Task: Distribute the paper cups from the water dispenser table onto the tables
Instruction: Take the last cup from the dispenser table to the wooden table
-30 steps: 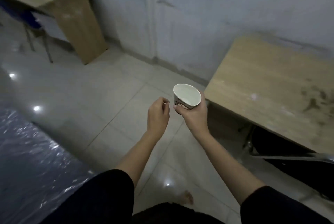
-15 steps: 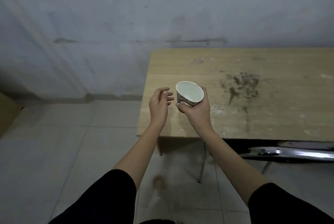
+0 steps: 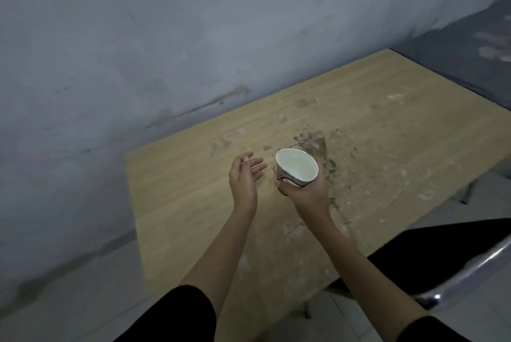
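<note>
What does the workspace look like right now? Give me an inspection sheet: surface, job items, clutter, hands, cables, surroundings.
Surface: wooden table, pale top with a dark smear and pale scuffs; nothing set down on it.
Job's things: one paper cup, white inside, printed outside, mouth tilted toward the camera, held above the table.
Clutter: nothing seen apart from the stains.
Grippers: right hand wraps the cup from below; left hand open and empty beside it, not touching.
Cables: nothing seen.
Surroundings: grey marked wall behind the table; dark chair with a metal frame at its near right; tiled floor.
</note>
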